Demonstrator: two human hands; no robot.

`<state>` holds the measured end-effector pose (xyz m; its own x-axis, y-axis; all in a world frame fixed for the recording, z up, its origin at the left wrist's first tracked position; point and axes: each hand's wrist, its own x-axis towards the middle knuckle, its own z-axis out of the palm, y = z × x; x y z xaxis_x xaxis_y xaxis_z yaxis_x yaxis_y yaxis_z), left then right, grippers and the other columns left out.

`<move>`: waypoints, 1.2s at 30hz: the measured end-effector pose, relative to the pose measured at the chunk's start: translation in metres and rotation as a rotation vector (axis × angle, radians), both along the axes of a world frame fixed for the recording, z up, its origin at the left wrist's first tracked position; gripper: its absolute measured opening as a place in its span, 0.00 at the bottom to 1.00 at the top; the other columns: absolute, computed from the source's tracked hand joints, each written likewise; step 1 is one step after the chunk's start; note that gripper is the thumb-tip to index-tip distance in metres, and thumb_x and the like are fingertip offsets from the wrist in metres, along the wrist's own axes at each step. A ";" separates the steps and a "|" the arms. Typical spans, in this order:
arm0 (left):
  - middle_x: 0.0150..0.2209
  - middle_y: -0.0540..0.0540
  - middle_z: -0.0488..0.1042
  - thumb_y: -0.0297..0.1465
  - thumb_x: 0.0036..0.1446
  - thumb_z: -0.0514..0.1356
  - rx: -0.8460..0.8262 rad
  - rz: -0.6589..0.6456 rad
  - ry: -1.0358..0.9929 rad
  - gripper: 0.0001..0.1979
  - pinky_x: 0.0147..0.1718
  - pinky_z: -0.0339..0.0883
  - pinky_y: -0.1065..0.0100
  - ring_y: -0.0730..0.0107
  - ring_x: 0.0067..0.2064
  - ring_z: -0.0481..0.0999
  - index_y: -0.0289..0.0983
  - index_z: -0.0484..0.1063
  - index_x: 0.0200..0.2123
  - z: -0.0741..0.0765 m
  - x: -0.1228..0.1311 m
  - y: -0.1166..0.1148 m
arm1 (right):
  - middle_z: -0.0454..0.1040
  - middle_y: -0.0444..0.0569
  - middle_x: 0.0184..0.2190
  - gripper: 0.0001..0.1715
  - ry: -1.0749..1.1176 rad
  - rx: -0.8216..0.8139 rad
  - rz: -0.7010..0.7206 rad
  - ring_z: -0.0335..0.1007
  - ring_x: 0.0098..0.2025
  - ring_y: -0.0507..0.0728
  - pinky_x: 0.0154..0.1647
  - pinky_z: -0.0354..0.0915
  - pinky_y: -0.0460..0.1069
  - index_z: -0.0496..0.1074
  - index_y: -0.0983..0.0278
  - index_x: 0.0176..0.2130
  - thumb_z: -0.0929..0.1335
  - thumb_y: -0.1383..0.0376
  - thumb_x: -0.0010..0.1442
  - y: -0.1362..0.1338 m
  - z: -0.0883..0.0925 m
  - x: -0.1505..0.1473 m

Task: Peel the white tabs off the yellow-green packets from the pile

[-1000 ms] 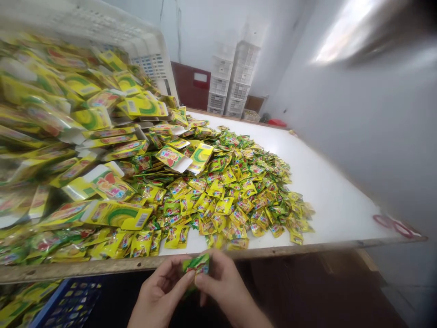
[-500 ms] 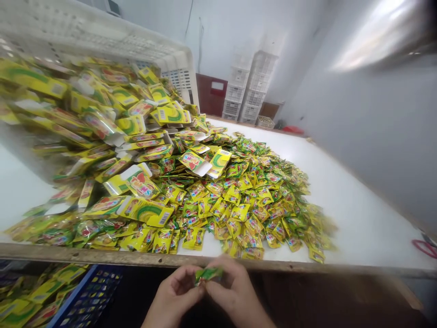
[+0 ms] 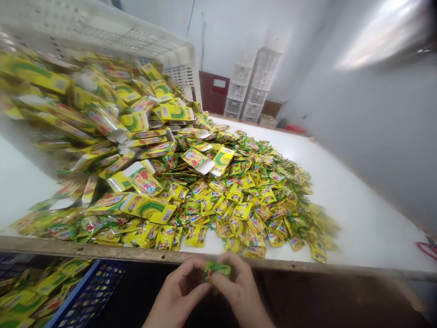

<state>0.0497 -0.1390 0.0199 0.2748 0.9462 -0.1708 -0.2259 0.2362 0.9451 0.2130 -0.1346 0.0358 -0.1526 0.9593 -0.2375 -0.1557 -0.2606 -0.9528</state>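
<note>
Just in front of the table's wooden edge, my left hand (image 3: 182, 289) and my right hand (image 3: 239, 284) are close together, both closed on one small green candy packet (image 3: 217, 269). Fingers and thumbs pinch it from either side, hiding part of it. Beyond the edge spreads a heap of small yellow and green candy packets (image 3: 239, 212). To its left, many flat yellow cardboard boxes (image 3: 148, 207), several with flaps up, spill out among the packets.
A tipped white plastic crate (image 3: 180, 50) holds more boxes at the left. Below the table, a blue basket (image 3: 73, 296) contains yellow boxes. Stacked crates (image 3: 257, 82) stand by the far wall. Red-handled scissors (image 3: 426, 249) lie at the right of the white table (image 3: 358, 214).
The packet has turned between my fingers and shows more of its green face. Both hands have shifted slightly right in view. The heap and boxes look unchanged.
</note>
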 end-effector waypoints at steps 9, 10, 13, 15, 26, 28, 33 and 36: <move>0.45 0.35 0.75 0.36 0.61 0.57 0.502 0.327 1.245 0.17 0.47 0.66 0.53 0.47 0.47 0.74 0.33 0.69 0.49 -0.012 -0.016 0.066 | 0.76 0.50 0.36 0.08 -0.771 0.615 -0.073 0.70 0.41 0.59 0.44 0.63 0.52 0.76 0.62 0.37 0.68 0.71 0.56 0.045 -0.006 0.028; 0.45 0.34 0.75 0.35 0.61 0.56 0.511 0.306 1.321 0.17 0.46 0.66 0.53 0.46 0.47 0.74 0.32 0.68 0.51 -0.013 -0.012 0.067 | 0.76 0.49 0.34 0.07 -0.819 0.634 -0.038 0.69 0.39 0.59 0.41 0.63 0.52 0.76 0.62 0.36 0.68 0.70 0.57 0.045 -0.008 0.028; 0.46 0.34 0.74 0.32 0.61 0.56 0.520 0.311 1.426 0.19 0.45 0.67 0.53 0.46 0.47 0.74 0.32 0.65 0.54 -0.016 -0.002 0.065 | 0.73 0.49 0.28 0.09 -0.917 0.747 0.046 0.66 0.34 0.58 0.35 0.60 0.51 0.76 0.63 0.34 0.66 0.72 0.60 0.039 -0.012 0.028; 0.47 0.35 0.74 0.31 0.60 0.56 0.516 0.338 1.361 0.21 0.46 0.67 0.54 0.48 0.48 0.74 0.33 0.63 0.57 -0.020 0.000 0.064 | 0.73 0.49 0.28 0.16 -0.932 0.836 0.139 0.64 0.34 0.58 0.35 0.60 0.51 0.77 0.62 0.36 0.62 0.74 0.62 0.034 -0.011 0.028; 0.40 0.42 0.81 0.39 0.48 0.68 0.081 0.353 0.344 0.16 0.44 0.69 0.61 0.53 0.44 0.78 0.36 0.80 0.38 -0.010 -0.014 0.065 | 0.77 0.45 0.33 0.06 -0.443 0.376 0.105 0.73 0.36 0.56 0.41 0.69 0.50 0.76 0.61 0.37 0.70 0.69 0.57 0.052 0.021 0.019; 0.41 0.42 0.81 0.39 0.50 0.68 -0.009 0.245 0.184 0.18 0.47 0.69 0.61 0.53 0.46 0.78 0.35 0.79 0.42 0.003 -0.012 0.060 | 0.75 0.43 0.30 0.05 -0.288 0.254 0.103 0.72 0.31 0.55 0.32 0.71 0.48 0.75 0.62 0.36 0.71 0.65 0.56 0.057 0.027 0.007; 0.47 0.41 0.80 0.39 0.54 0.66 -0.141 0.321 -0.071 0.21 0.47 0.70 0.63 0.54 0.51 0.76 0.35 0.76 0.49 0.015 0.007 0.043 | 0.68 0.41 0.25 0.17 -0.033 0.090 -0.164 0.65 0.24 0.52 0.19 0.65 0.45 0.68 0.63 0.31 0.73 0.54 0.54 0.057 0.009 -0.025; 0.51 0.42 0.78 0.41 0.54 0.66 -0.245 0.504 -0.228 0.22 0.47 0.71 0.65 0.57 0.54 0.75 0.39 0.74 0.51 0.006 0.025 0.033 | 0.66 0.41 0.24 0.18 -0.066 0.165 -0.353 0.63 0.27 0.51 0.27 0.65 0.45 0.65 0.63 0.27 0.74 0.55 0.53 0.050 -0.010 -0.037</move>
